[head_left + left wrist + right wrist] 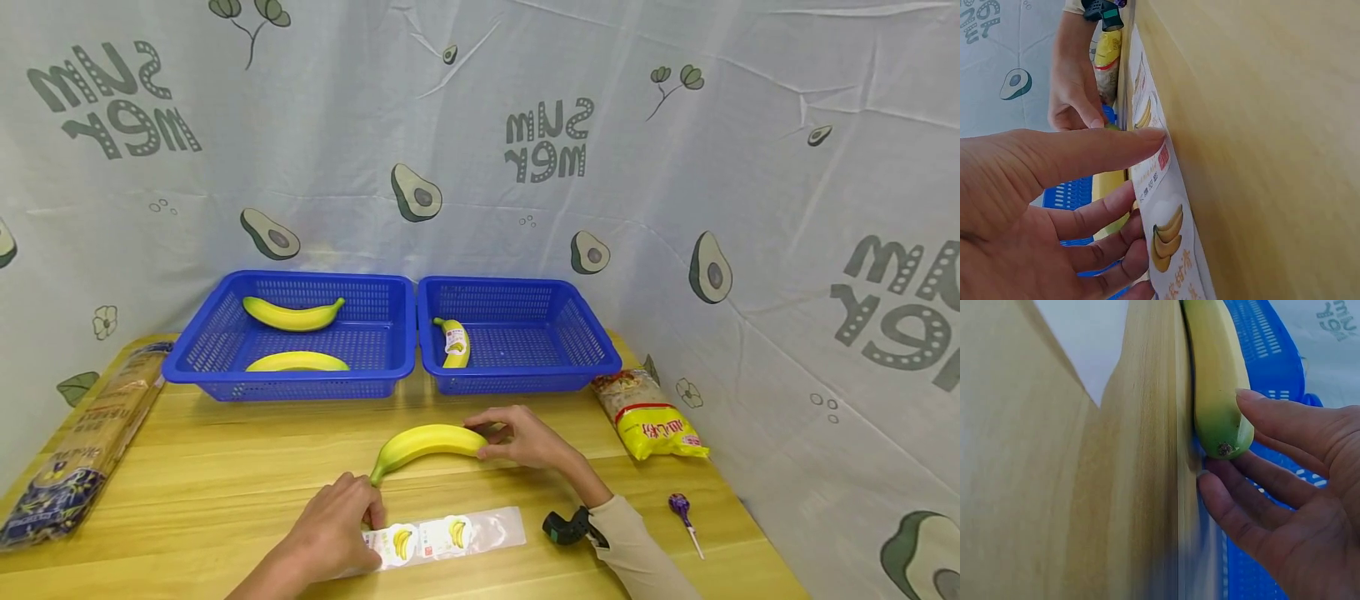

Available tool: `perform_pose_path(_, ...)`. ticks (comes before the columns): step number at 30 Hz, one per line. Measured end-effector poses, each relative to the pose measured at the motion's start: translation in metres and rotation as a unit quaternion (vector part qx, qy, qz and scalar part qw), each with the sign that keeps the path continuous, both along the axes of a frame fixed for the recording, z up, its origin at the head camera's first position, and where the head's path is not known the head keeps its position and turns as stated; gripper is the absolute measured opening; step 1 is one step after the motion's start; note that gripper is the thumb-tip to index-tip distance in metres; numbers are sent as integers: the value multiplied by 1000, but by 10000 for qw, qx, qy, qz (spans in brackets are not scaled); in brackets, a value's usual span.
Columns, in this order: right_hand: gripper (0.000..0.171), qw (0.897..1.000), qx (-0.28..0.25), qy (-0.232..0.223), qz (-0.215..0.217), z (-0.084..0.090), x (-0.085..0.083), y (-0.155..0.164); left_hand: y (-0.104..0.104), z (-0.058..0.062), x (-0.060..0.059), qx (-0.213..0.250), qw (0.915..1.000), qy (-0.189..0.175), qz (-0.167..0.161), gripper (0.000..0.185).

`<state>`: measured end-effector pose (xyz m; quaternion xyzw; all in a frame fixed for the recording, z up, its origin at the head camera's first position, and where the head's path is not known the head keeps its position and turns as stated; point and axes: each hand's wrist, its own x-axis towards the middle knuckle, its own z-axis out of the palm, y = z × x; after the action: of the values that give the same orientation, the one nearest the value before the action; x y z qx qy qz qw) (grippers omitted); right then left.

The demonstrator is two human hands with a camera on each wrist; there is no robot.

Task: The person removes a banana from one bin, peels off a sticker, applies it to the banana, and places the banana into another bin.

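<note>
A yellow banana (429, 442) with green-tinged ends lies on the table, its stem toward my left hand. My right hand (521, 439) holds its blunt end, thumb on one side and fingers on the other; the right wrist view shows the green tip of the banana (1219, 394) close up. My left hand (333, 527) grips the left part of a strip of banana stickers (442, 537) lying in front of the banana. In the left wrist view, the thumb lies over the sticker strip (1169, 234), with curled fingers along its edge.
Behind stand two blue baskets: the left basket (300, 386) has two bananas, the right basket (525, 382) one banana with a sticker (455, 342). A noodle pack (97, 442) lies left; a yellow-labelled bag (652, 421) and lollipop (684, 517) lie right.
</note>
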<state>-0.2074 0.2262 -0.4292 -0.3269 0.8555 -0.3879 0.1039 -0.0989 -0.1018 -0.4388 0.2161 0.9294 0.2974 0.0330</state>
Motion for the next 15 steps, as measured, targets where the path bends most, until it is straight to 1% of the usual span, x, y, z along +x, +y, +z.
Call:
perform_pose_path(3,44,10000,-7,12,12,0,0,1,-1,-2,1,33,9999,91,-139,48)
perform_pose_path(5,43,10000,-47,26,13,1,0,1,0,-2,0,19,9998,64,-208,50)
perform_pose_path(8,42,9998,-174,55,7,3,1,2,1,-1,-2,98,9994,-217,-239,48)
perform_pose_path(10,41,9996,-236,126,-1,6,2,3,1,-1,-4,176,9985,-481,-216,41)
perform_pose_path(12,40,9994,-278,220,11,9,3,3,0,-2,-6,227,9974,-635,-249,33)
perform_pose_path(13,39,9992,-281,271,23,11,3,3,0,-2,-7,264,9969,-684,-278,31)
perform_pose_path(15,38,9988,-280,397,65,14,4,2,-1,-2,-9,404,9952,-771,-450,31)
